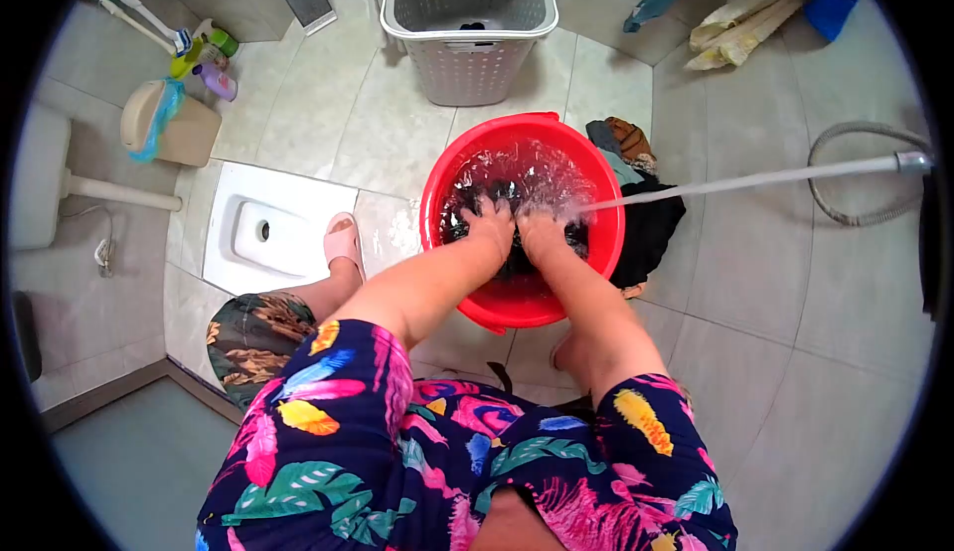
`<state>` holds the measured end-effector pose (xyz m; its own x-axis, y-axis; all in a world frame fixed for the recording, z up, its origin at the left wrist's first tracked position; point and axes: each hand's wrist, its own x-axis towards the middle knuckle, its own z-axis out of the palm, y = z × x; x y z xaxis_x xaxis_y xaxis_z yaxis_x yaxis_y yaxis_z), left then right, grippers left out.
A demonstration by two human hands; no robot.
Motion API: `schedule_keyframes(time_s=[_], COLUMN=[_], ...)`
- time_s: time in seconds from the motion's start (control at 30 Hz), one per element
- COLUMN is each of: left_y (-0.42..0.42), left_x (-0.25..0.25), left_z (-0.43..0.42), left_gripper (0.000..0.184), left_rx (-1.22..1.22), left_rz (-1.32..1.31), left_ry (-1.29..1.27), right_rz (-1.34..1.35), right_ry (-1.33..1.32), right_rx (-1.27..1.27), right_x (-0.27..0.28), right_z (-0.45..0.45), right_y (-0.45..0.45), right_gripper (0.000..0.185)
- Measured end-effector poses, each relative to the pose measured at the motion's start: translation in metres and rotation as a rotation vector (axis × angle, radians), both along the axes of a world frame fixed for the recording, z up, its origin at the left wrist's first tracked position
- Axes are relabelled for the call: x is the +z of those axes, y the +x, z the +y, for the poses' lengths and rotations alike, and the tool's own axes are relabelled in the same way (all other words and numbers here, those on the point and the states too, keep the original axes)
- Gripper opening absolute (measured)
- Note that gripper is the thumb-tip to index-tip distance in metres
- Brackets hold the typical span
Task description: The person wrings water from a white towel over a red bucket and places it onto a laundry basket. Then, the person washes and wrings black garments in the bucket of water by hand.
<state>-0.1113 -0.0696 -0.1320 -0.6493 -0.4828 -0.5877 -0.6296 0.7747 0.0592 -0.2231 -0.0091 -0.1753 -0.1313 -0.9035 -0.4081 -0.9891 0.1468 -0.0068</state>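
Both hands reach into a red basin [434, 193] on the tiled floor. Water and dark cloth [517, 261] fill the basin. My left hand [488, 226] lies over the cloth at the water, its fingers apart. Beside it, my right hand [540, 232] is in the splashing water, where foam and spray hide its fingertips. A stream of water [735, 182] shoots in from the right and lands by my right hand. It comes from the end of a grey hose [863, 218] at the wall.
Dark clothes [651, 238] lie against the basin's right side. A grey laundry basket [467, 64] stands behind it. To the left are a squat toilet [224, 218], a beige bin [189, 134] and several bottles [215, 82]. Cloths [745, 29] hang at the upper right.
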Motion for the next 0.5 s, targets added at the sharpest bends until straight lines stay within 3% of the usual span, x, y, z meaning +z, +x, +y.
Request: schedule_keyframes(time_s=[0.07, 0.1, 0.13, 0.23, 0.3, 0.33, 0.5], left_y=[-0.011, -0.013, -0.013, 0.001, 0.005, 0.008, 0.014], left_x=[-0.035, -0.034, -0.031, -0.001, -0.012, -0.013, 0.034], left_z=[-0.001, -0.003, -0.007, -0.021, -0.027, -0.025, -0.046], left_gripper=[0.054, 0.054, 0.055, 0.058, 0.055, 0.047, 0.04], left_rx=[0.138, 0.146, 0.113, 0.03, 0.236, 0.475, 0.371], left_rz=[-0.035, -0.038, -0.071, -0.046, 0.005, 0.17, 0.083], left_ry=[0.067, 0.066, 0.146, 0.196, 0.283, 0.185, 0.118], right_rz=[0.057, 0.116, -0.095, -0.053, -0.015, 0.009, -0.006], right_ry=[0.118, 0.225, 0.156, 0.19, 0.267, 0.297, 0.163], right_rx=[-0.038, -0.079, -0.042, -0.02, -0.007, -0.006, 0.078], right_x=[0.008, 0.011, -0.007, -0.002, 0.011, 0.021, 0.093], right_z=[-0.02, -0.029, -0.028, -0.037, -0.023, -0.02, -0.008], right_y=[0.001, 0.004, -0.002, -0.008, -0.003, -0.001, -0.017], right_gripper=[0.034, 0.033, 0.029, 0.031, 0.033, 0.034, 0.045])
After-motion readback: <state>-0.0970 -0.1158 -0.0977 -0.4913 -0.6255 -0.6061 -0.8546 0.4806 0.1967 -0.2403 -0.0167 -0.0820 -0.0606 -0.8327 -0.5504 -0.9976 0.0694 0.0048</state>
